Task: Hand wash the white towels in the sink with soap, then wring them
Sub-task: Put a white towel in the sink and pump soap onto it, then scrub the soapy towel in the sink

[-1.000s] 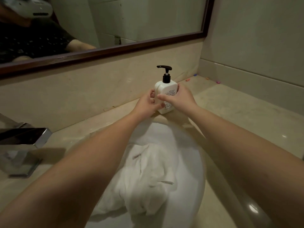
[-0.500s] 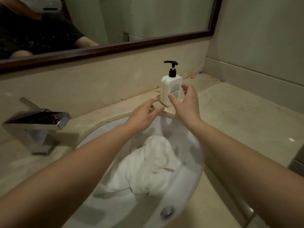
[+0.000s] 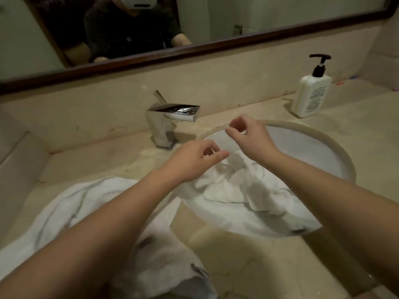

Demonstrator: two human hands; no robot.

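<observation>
Both hands have come off the soap bottle [image 3: 312, 94], now standing alone on the bench [image 3: 248, 251] back right, well apart from them. Left hand [image 3: 192, 161] & right hand [image 3: 250, 134] are hovering over the sink [image 3: 313, 152], fingers loosely curled, holding nothing. One white towel [image 3: 239, 188] is lying crumpled in the basin under the hands; a 2nd towel [image 3: 71, 203] is lying on the bench left of the sink, under the left forearm. Chrome faucet [image 3: 168, 121] is sitting behind the left hand.
</observation>
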